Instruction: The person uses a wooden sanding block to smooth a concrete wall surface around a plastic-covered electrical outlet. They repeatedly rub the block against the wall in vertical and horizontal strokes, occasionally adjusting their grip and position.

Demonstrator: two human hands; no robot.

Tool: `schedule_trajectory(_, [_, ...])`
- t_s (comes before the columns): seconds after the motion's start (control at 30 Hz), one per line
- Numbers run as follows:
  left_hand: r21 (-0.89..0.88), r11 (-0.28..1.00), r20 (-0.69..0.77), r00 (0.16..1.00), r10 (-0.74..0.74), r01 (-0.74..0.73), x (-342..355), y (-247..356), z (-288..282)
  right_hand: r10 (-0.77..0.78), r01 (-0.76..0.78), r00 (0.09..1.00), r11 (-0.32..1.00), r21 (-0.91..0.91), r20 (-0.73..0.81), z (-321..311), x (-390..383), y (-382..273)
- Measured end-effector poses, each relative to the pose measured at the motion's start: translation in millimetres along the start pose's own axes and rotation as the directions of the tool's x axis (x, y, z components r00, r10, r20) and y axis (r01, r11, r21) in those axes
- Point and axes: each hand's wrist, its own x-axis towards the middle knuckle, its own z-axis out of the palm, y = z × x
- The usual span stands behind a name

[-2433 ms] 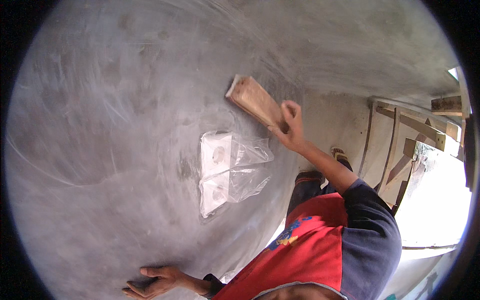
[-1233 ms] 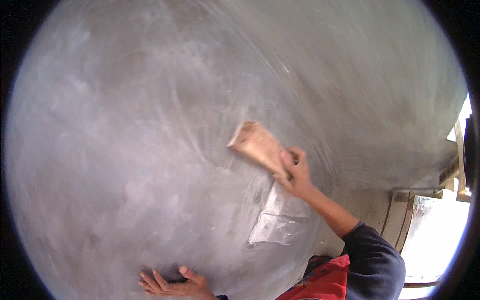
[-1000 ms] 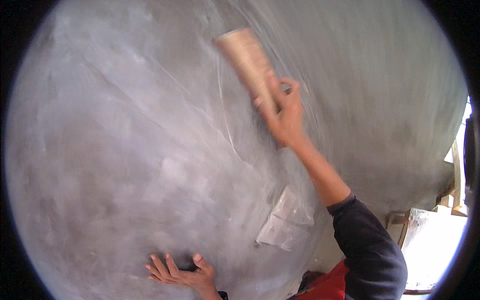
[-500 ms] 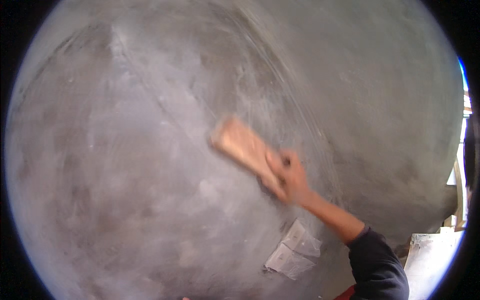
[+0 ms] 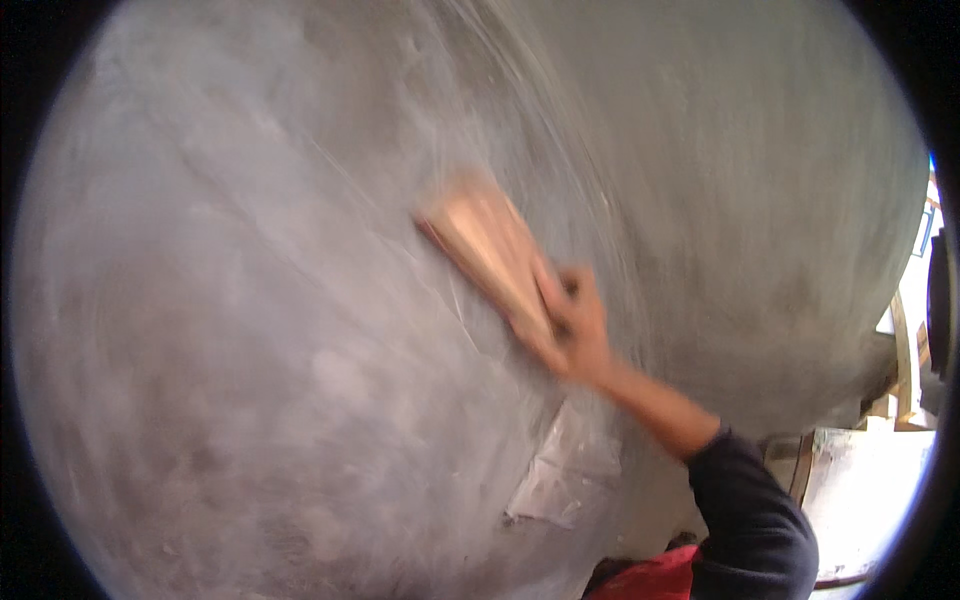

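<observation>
My right hand (image 5: 572, 325) grips the near end of a flat wooden float (image 5: 485, 245), thumb along one side. The float is tilted, its far end pointing up and left, and is blurred by motion. It lies against a grey plastered wall (image 5: 250, 350), which shows smears and fine ridges. Below my right hand, a clear plastic cover (image 5: 565, 470) sits over a pale fitting in the wall. My left hand is out of the picture.
A second grey wall surface (image 5: 750, 200) meets the plastered one along a curved, ridged line. At the lower right stands a white panel (image 5: 865, 495), with wooden pieces (image 5: 905, 370) above it. Red and dark clothing (image 5: 655, 575) shows at the bottom.
My right hand and the float have moved slightly upward, and the float stands steeper. The view has shifted, bringing red clothing in at the bottom. A small fingertip-like shape at the lower edge has left the view.
</observation>
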Motion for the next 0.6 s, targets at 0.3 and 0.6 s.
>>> schedule_trajectory(0.3, [-0.137,0.989,-0.085,0.994,-0.07,0.058,-2,-21,-3,-0.052,0.051,0.999,0.997,0.055,0.015,36,-19,18])
schedule_trajectory(0.6, [-0.168,0.984,-0.081,0.995,-0.066,0.052,-5,-11,16,-0.116,0.113,0.992,0.991,0.077,0.039,26,221,-41])
